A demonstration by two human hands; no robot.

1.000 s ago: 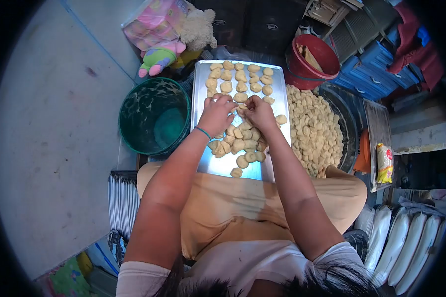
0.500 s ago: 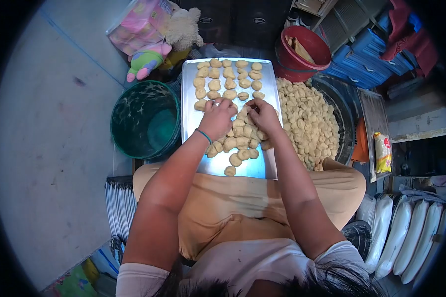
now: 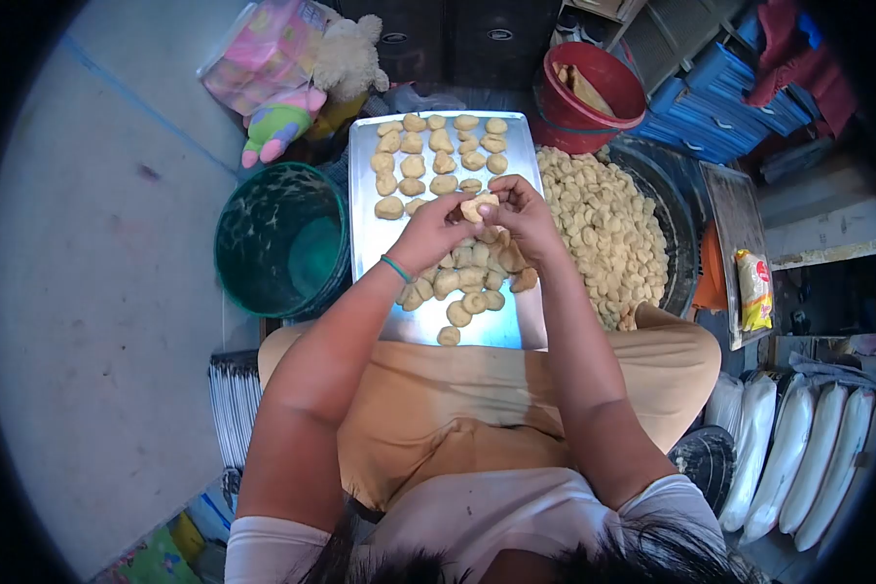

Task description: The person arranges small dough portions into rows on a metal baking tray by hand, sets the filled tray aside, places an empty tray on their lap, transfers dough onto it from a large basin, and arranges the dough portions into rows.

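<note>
Dough piece [image 3: 479, 207] is pinched by half-curled left hand [image 3: 433, 234], right hand [image 3: 526, 224] | rows [image 3: 441, 141] are laid toward tray's [image 3: 364, 209] far edge | near-edge heap [image 3: 471, 278] is left unarranged

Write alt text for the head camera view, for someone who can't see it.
A left hand and right hand together hold a dough piece above a metal tray. On it, more pieces lie in rows at the far end and in a loose cluster nearer the camera; a green tub stands left, a heaped dark basin right.

Nothing legible — print on the yellow-and-white packet [image 3: 752, 291] is too small.
</note>
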